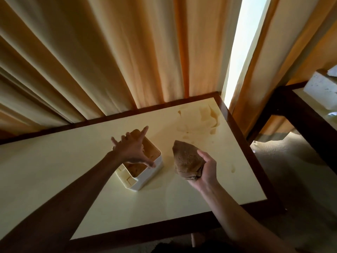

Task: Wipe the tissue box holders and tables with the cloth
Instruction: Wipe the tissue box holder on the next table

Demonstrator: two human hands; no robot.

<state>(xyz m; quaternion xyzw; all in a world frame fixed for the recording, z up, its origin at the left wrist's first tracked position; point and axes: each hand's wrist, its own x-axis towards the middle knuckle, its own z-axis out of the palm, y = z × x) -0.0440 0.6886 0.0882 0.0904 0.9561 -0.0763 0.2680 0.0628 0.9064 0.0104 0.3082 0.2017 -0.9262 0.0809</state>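
Observation:
A cream tissue box holder (144,177) stands on the cream table (76,170) with dark wood edging, its top open. My left hand (132,147) hovers over the holder with fingers spread, its thumb near the holder's right rim. My right hand (206,168) holds a bunched brown cloth (186,159) just above the table, to the right of the holder. A second pale tissue box holder (321,90) sits on another table (302,95) at the far right.
Orange-beige curtains (109,57) hang right behind the table, with a bright window gap (242,48) between them. Wet smears (198,121) mark the far right corner of the tabletop. Carpeted floor (291,170) lies between the two tables.

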